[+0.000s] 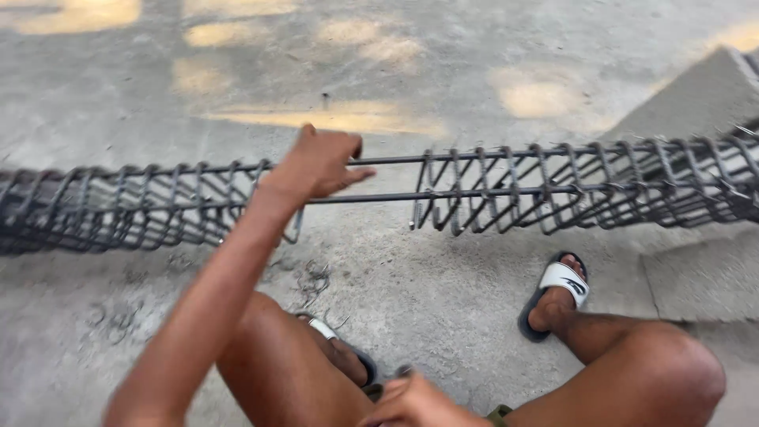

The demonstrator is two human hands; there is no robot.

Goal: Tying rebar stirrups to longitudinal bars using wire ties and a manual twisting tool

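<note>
A long steel rebar cage (553,186) lies level across the view, made of long bars threaded through several square stirrups. My left hand (316,162) reaches out to its middle and curls its fingers over the top bar, at a gap between two groups of stirrups. My right hand (415,402) is low at the bottom edge between my knees. Its fingers are closed, and a small dark tool tip (403,370) pokes out of the fist. What kind of tool it is cannot be made out.
The cage hangs above a concrete floor (443,300). Bits of thin wire (312,277) lie scattered under it. My feet wear slide sandals, one (560,285) on the right and one (341,341) near the middle. A raised concrete slab (696,103) stands at the right.
</note>
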